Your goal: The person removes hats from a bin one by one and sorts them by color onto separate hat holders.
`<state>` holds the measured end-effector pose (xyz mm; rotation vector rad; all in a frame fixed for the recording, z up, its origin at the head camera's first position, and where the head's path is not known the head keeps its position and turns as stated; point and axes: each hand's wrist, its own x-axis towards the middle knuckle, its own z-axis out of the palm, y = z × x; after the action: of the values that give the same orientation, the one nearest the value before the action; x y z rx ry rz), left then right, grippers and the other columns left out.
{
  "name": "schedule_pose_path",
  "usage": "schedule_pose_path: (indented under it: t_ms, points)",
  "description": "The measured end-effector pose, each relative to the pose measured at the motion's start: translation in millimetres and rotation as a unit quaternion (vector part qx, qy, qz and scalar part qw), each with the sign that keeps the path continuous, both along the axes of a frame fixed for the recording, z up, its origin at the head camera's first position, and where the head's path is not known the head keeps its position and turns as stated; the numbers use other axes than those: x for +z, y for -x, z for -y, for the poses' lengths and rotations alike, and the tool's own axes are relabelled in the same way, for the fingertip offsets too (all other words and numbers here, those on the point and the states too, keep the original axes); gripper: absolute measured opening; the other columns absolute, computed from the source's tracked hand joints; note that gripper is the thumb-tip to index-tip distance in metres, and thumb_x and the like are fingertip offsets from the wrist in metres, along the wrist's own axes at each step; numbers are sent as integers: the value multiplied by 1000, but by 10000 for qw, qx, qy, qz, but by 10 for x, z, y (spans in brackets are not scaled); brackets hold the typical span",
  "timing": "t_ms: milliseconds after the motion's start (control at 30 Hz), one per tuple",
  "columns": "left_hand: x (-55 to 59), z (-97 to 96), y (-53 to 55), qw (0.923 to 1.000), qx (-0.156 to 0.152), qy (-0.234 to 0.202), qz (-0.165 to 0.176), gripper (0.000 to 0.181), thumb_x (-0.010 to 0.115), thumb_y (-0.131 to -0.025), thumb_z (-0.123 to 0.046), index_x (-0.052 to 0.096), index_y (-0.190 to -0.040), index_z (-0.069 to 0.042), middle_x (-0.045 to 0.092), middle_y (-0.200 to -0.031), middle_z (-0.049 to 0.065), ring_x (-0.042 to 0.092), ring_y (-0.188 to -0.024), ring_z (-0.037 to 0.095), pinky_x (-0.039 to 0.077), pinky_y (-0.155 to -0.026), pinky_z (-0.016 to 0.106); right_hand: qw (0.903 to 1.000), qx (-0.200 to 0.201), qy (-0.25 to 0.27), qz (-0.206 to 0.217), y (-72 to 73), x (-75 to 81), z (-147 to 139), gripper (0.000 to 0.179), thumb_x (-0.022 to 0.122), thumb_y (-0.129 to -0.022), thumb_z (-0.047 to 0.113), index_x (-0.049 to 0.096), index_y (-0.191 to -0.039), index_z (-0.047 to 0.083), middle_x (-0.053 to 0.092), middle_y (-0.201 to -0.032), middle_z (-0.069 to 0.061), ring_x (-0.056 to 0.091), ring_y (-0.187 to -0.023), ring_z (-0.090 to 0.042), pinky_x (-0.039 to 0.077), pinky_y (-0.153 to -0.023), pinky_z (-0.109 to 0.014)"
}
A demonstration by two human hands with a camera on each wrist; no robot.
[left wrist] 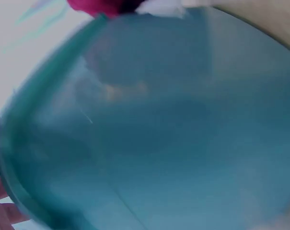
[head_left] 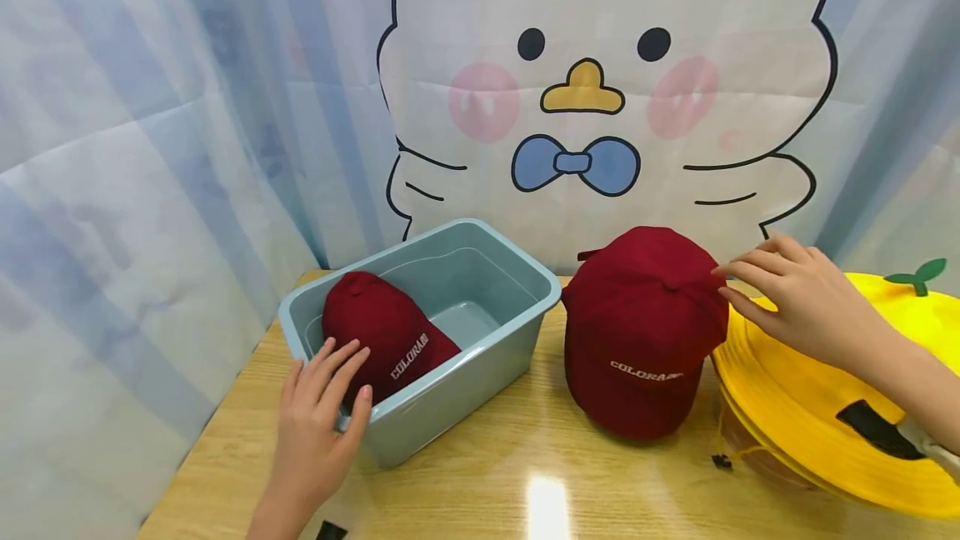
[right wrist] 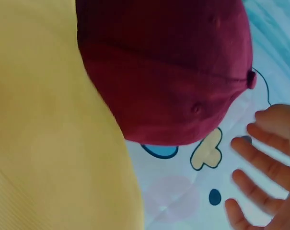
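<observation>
A light blue plastic bin (head_left: 465, 394) stands at the left of the table, and a maroon baseball cap (head_left: 375, 307) with white lettering lies inside it. At the bin's near left corner is my left hand (head_left: 318, 415), its fingers spread over the rim and overlapping the cap's edge. To the right, a second maroon cap (head_left: 637, 307) stands brim toward me. My right hand (head_left: 806, 298) is beside its crown with loosely bent fingers; in the right wrist view a gap shows between the fingers (right wrist: 257, 158) and this cap (right wrist: 164, 76).
A wide-brimmed yellow hat (head_left: 795, 390) with a green sprout (head_left: 918, 277) sits at the right, under my right forearm. Its cord with a black toggle (head_left: 722, 462) hangs by the wooden table (head_left: 480, 490). A printed curtain (head_left: 225, 107) closes off the back and left.
</observation>
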<state>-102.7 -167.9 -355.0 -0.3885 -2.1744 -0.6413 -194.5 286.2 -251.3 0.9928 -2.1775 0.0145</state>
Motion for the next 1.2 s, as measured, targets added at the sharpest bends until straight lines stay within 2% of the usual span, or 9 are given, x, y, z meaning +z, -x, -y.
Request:
schedule_pose_path:
  t_ms: [233, 333, 400, 467, 533, 700, 967, 1100, 1200]
  points:
    - [257, -564, 68, 9936, -691, 406, -799, 34, 39, -92, -27, 63, -109, -7, 62, -110, 9, 52, -111, 28, 32, -94, 49, 9962, -566, 652, 57, -99, -204, -23, 69, 21, -91, 55, 66, -88, 3, 65, -78, -11, 45, -75, -23, 35, -57, -36]
    - [298, -852, 213, 9884, -1021, 625, -934, 28, 46, -90, -22, 63, -107, -7, 63, -107, 7, 54, -108, 27, 38, -91, 47, 9907, -896, 966, 336, -118, -274, -1, 40, 50, -88, 40, 66, -90, 3, 66, -80, -13, 45, -77, -25, 35, -60, -38]
    - [316, -1044, 334, 9866, -1154, 807, -820, 25, 53, -87, -19, 63, -107, -9, 64, -106, 4, 56, -106, 24, 40, -91, 44, 9861, -1102, 1124, 524, -117, -309, 25, 22, 64, -80, 23, 66, -92, 4, 67, -81, -13, 45, -78, -25, 34, -60, -38]
    - [334, -1228, 464, 9853, -1263, 949, -645, 26, 59, -83, -17, 63, -108, -11, 64, -105, 2, 57, -105, 21, 41, -91, 42, 9823, -1282, 1220, 616, -107, -335, 57, 27, 70, -68, 5, 65, -94, 5, 67, -82, -13, 44, -76, -25, 32, -58, -36]
    - [367, -1404, 601, 9851, -1322, 1015, -430, 26, 61, -82, -18, 63, -108, -12, 65, -103, -1, 58, -103, 18, 42, -91, 38, 9791, -1411, 1320, 633, -86, -350, 81, 27, 70, -68, 4, 65, -95, 5, 67, -81, -15, 44, -75, -26, 31, -57, -36]
    - [472, -1783, 910, 9874, -1197, 1021, 149, 25, 53, -88, -24, 62, -110, -14, 65, -103, -2, 58, -96, 14, 42, -88, 31, 9676, -1756, 1599, 859, -31, -353, 117, 21, 63, -78, 7, 63, -98, 1, 66, -86, -22, 45, -77, -35, 34, -60, -44]
    - [595, -2200, 1197, 9887, -861, 1084, 579, 29, 44, -93, -29, 60, -114, -17, 64, -107, -2, 58, -100, 15, 43, -84, 34, 9382, -2378, 1912, 1631, 2, -363, 136, 31, 49, -91, 22, 57, -108, -3, 59, -103, -27, 40, -89, -42, 29, -69, -52]
    - [573, -2318, 1346, 9870, -517, 1247, 869, 33, 39, -94, -34, 58, -115, -18, 62, -111, -3, 55, -102, 15, 42, -85, 36, 9327, -2603, 1798, 1730, 27, -392, 167, 39, 45, -92, 29, 54, -111, -3, 54, -107, -29, 36, -93, -45, 26, -69, -53]
    - [523, -2353, 1406, 9832, -376, 1403, 1104, 35, 37, -94, -38, 57, -115, -19, 61, -112, -3, 54, -103, 16, 41, -86, 37, 9381, -2576, 1676, 1600, 33, -428, 196, 33, 49, -90, 24, 54, -109, -3, 55, -105, -27, 37, -91, -44, 26, -66, -51]
